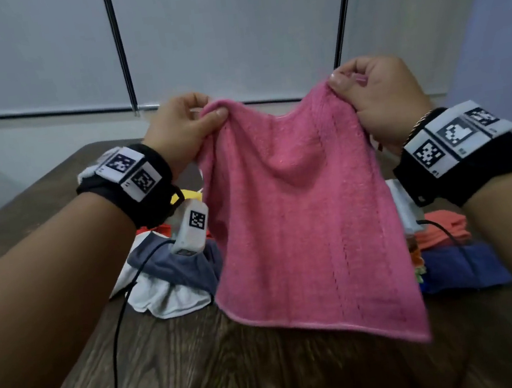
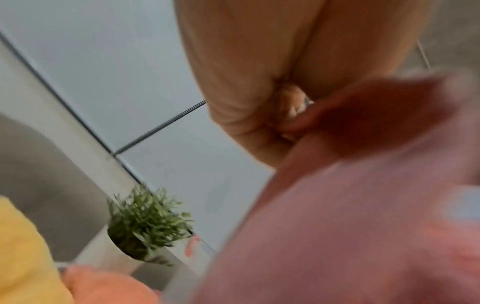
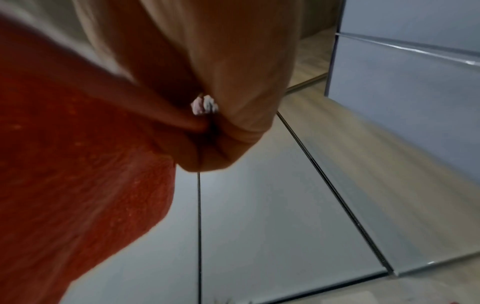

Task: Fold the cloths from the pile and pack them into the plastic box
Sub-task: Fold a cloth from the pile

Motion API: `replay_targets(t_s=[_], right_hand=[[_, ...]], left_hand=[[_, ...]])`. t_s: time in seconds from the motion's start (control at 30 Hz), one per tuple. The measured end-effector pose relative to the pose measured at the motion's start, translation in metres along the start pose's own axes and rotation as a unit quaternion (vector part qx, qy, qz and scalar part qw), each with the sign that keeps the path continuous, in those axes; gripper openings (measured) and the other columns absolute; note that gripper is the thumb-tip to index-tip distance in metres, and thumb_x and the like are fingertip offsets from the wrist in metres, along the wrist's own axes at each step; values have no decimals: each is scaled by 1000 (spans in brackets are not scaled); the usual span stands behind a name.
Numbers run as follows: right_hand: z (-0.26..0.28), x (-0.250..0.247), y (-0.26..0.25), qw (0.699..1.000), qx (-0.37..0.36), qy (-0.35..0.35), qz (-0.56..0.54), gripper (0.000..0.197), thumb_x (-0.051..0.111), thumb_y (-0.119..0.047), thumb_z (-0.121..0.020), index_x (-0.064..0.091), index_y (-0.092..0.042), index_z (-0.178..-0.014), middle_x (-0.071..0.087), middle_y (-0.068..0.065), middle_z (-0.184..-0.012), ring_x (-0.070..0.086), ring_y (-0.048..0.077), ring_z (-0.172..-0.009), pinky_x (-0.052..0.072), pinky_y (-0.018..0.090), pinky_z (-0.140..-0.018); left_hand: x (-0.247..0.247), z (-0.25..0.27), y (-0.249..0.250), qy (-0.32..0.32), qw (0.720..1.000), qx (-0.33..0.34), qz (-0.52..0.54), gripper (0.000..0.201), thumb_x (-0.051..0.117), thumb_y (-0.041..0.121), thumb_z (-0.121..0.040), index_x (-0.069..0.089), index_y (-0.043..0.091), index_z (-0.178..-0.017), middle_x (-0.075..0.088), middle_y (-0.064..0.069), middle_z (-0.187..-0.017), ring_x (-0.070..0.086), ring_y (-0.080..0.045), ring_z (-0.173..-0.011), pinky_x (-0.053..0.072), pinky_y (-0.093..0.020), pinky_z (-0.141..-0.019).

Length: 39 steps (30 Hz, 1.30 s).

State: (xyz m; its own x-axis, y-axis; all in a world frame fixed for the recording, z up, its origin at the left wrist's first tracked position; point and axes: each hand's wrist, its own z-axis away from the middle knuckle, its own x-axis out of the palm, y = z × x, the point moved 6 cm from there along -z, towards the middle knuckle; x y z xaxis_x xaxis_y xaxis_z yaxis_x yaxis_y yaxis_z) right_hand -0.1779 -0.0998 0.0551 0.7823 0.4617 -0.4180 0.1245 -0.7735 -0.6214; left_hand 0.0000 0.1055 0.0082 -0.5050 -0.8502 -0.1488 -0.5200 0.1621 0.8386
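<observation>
A pink cloth (image 1: 302, 207) hangs in the air above the wooden table (image 1: 207, 379), spread between both hands. My left hand (image 1: 205, 112) pinches its upper left corner, and my right hand (image 1: 339, 83) pinches its upper right corner. The lower hem hangs free just over the table. In the left wrist view the pink cloth (image 2: 350, 216) fills the lower right under my curled fingers (image 2: 249, 98). The right wrist view shows the cloth (image 3: 78, 164) looking red-orange, pinched beneath my fingers (image 3: 233, 102). The pile of cloths (image 1: 173, 269) lies behind on the left. The plastic box is hidden.
Folded orange and blue cloths (image 1: 451, 249) are stacked on the right, partly behind the pink cloth. A small potted plant (image 2: 145, 222) stands beyond the pile, near yellow and orange cloths (image 2: 26, 257). Black cables (image 1: 117, 335) trail from both wrists across the table. Blinds cover the far wall.
</observation>
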Motion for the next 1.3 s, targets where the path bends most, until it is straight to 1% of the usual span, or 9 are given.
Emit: replay_targets(t_s=[0.23, 0.37, 0.43, 0.6, 0.7, 0.83, 1.0, 1.13, 1.3], right_hand=[[1, -4, 10, 987, 58, 42, -146, 11, 54, -19, -95, 61, -20, -87, 66, 4, -82, 63, 18, -72, 56, 44, -71], [32, 2, -2, 978, 76, 4, -193, 23, 53, -8, -96, 62, -17, -77, 62, -2, -62, 57, 8, -52, 47, 22, -49], [62, 24, 9, 984, 91, -102, -113, 25, 55, -9, -95, 64, -14, -72, 63, -4, -59, 57, 8, -53, 46, 22, -52], [157, 75, 52, 908, 122, -387, 107, 16, 62, -15, -90, 73, -15, -77, 66, -12, -74, 58, -1, -71, 42, 19, -73], [195, 92, 69, 868, 145, -462, 109, 22, 63, -18, -91, 70, -23, -71, 66, -16, -76, 60, -1, -76, 43, 22, -78], [212, 99, 79, 857, 151, -477, 128, 22, 63, -21, -92, 67, -26, -70, 66, -14, -77, 59, 0, -77, 44, 24, -77], [232, 97, 75, 818, 141, -547, 108, 20, 65, -16, -91, 68, -24, -73, 69, -8, -79, 60, 5, -75, 48, 29, -80], [220, 70, 81, 842, 99, -500, 177, 12, 66, -24, -91, 72, -23, -80, 72, -6, -85, 66, 10, -83, 50, 28, -79], [203, 37, 110, 862, 133, -419, 252, 18, 68, -23, -90, 70, -30, -74, 68, -13, -76, 61, 1, -75, 43, 23, -71]], left_hand=[[-14, 0, 6, 86, 996, 32, -19, 10, 59, 19, -95, 64, 22, -88, 62, 4, -70, 52, -5, -52, 40, -20, -44], [2, 25, 21, -8, 995, 35, 89, 8, 62, 9, -92, 65, 15, -88, 68, 3, -72, 62, -10, -64, 50, -22, -60], [23, 49, 9, -130, 990, -32, 42, 5, 59, 0, -92, 64, 2, -91, 65, 3, -56, 58, -7, -45, 46, -17, -45], [62, 128, -64, -469, 838, -98, -262, 5, 76, 22, -84, 72, 20, -82, 66, 12, -62, 54, 0, -55, 44, -18, -56], [78, 172, -97, -544, 754, -140, -340, 6, 77, 26, -83, 71, 26, -83, 57, 21, -50, 47, 6, -48, 39, -13, -54], [89, 194, -104, -571, 715, -135, -380, 14, 75, 27, -84, 74, 21, -97, 55, 31, -47, 48, 12, -45, 34, -5, -51], [85, 203, -102, -601, 709, -161, -331, 9, 77, 27, -83, 70, 24, -87, 63, 22, -58, 50, 9, -51, 40, -9, -54], [52, 200, -116, -594, 706, -225, -312, 14, 77, 14, -83, 67, 24, -81, 70, 7, -72, 62, -10, -65, 56, -39, -67], [13, 172, -125, -523, 737, -237, -357, 14, 78, 18, -82, 65, 17, -82, 68, -1, -73, 61, -14, -61, 51, -27, -53]])
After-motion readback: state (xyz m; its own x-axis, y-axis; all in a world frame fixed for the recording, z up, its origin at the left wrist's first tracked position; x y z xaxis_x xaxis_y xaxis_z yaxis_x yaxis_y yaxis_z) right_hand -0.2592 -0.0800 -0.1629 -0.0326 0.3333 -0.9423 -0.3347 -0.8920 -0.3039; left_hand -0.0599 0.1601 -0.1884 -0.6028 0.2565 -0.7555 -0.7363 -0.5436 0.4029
